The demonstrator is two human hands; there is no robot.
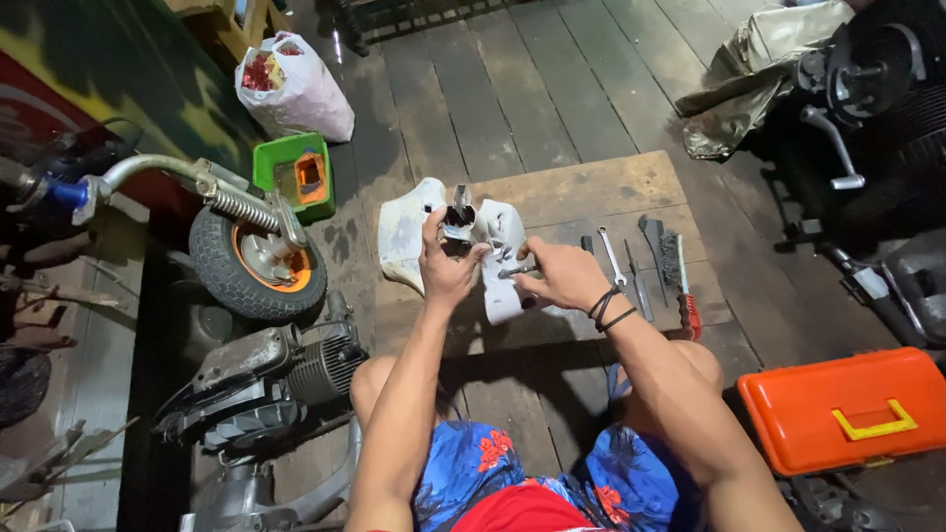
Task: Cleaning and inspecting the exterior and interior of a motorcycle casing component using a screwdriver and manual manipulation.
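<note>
My left hand [445, 264] grips the middle of a white plastic scooter body panel [402, 236], at a dark metal fitting [459, 215] set in it. My right hand [564, 276], with dark bands on its wrist, holds a small metal tool [517, 270] against the panel's right half [503, 241]. The panel rests on a wooden board [591, 192] laid on the plank floor in front of my knees.
A wrench [612, 258], files and a wire brush with a red handle [684, 286] lie right of my hand. An orange toolbox [845, 406] sits at the lower right. A small wheel [254, 264] and an engine [281, 369] stand at the left, a green box [296, 172] and a bag [292, 87] beyond.
</note>
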